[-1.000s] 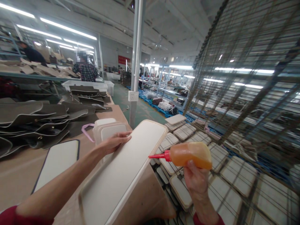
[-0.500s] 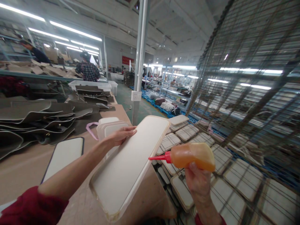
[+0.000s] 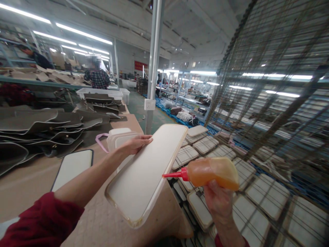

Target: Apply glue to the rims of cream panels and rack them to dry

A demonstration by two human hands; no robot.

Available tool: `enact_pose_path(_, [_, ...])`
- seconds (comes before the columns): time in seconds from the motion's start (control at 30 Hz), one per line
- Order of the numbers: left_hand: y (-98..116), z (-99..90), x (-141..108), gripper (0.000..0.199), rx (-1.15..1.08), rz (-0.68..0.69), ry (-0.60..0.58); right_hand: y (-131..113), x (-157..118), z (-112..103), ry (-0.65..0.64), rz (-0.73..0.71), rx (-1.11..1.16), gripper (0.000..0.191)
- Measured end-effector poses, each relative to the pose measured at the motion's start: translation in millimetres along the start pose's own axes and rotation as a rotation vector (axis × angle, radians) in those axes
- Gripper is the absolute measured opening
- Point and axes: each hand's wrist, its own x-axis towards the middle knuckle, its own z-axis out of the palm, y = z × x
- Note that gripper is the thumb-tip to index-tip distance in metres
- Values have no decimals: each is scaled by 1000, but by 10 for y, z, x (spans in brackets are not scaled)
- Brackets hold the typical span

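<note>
My left hand (image 3: 138, 143) grips the upper left edge of a long white panel with rounded corners (image 3: 149, 168), held tilted above the table. Its rim is pale, with a yellowish film at the lower end. My right hand (image 3: 219, 200) is wrapped round a squeeze bottle (image 3: 212, 173) of amber liquid, lying nearly level. The bottle's red nozzle tip (image 3: 164, 175) points left and meets the panel's right edge. Behind my left hand stand several similar pale pieces (image 3: 120, 135), partly hidden by it.
Dark folded sheets (image 3: 38, 128) are piled on the table (image 3: 100, 212) at left, near a dark-edged white panel (image 3: 73, 168). At right, a wire rack (image 3: 267, 85) tilts up over rows of white panels (image 3: 272, 192). A post (image 3: 154, 68) rises beyond the table. Two people work at far left.
The panel's near end has swung up and a little right, with my left hand shifting slightly right. My right hand and the bottle have moved slightly right, the nozzle staying at the edge.
</note>
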Motion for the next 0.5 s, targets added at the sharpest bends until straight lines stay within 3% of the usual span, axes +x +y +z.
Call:
enact_pose_path(0.17, [62, 5, 24, 45, 20, -9, 7, -19, -27, 33, 31, 53, 51, 29])
enact_pose_path(0.5, [143, -51, 130, 48, 15, -11, 59, -35, -83, 6, -60, 47, 41, 24])
